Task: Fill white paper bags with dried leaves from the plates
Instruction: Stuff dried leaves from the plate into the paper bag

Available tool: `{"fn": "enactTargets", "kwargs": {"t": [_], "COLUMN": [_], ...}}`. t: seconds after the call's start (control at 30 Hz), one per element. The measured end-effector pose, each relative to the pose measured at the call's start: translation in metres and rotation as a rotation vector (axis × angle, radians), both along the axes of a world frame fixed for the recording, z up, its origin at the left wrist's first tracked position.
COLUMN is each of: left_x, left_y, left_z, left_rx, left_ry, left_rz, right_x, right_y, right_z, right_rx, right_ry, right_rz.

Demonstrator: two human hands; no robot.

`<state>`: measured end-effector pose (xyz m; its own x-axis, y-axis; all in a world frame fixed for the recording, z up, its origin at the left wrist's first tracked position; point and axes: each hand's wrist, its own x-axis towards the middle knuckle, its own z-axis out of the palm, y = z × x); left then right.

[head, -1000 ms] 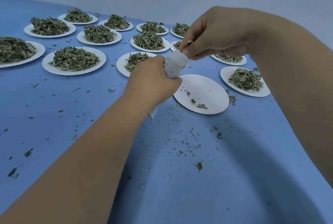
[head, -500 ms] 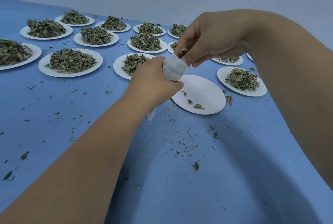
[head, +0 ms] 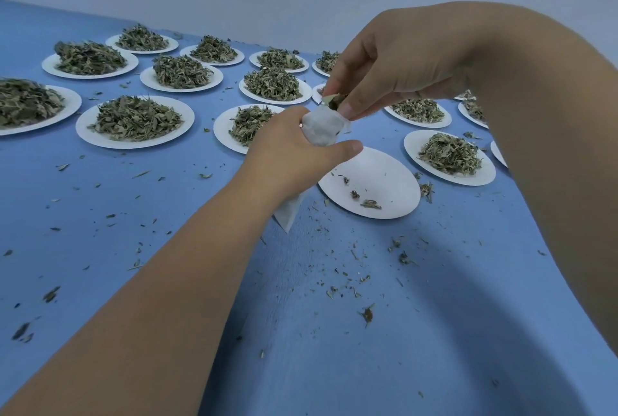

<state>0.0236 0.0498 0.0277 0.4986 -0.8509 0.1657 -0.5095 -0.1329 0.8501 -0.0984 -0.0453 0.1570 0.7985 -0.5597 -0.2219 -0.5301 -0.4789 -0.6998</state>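
Across the blue bench (head: 100,241) the full plates (head: 83,126) wait; over the nearly bare plate (head: 384,178) our left hand (head: 287,155) grips the white paper bag (head: 322,129) round its middle, mouth up. Our right hand (head: 394,64) pinches a tuft of dried leaves (head: 332,100), now down at that mouth, lower than a second ago: another pinch going in, we reckon.

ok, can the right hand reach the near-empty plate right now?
Probably yes: the plate lies uncovered close under the right hand, nothing between. But it pinches leaves at the bag mouth, so those go in first.
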Motion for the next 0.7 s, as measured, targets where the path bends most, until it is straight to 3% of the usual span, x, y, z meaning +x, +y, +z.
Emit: {"fn": "enactTargets", "kwargs": {"t": [0.43,0.7], "left_x": [0.000,0.000], "left_y": [0.003,0.001], "left_z": [0.002,-0.001], "left_rx": [-0.115,-0.087], "left_ry": [0.021,-0.118], "left_rz": [0.001,-0.023], "right_x": [0.001,0.014], "right_y": [0.014,0.025], "right_z": [0.006,0.007], "right_rx": [-0.218,-0.576], "right_ry": [0.068,0.203], "right_rz": [-0.020,0.093]}}
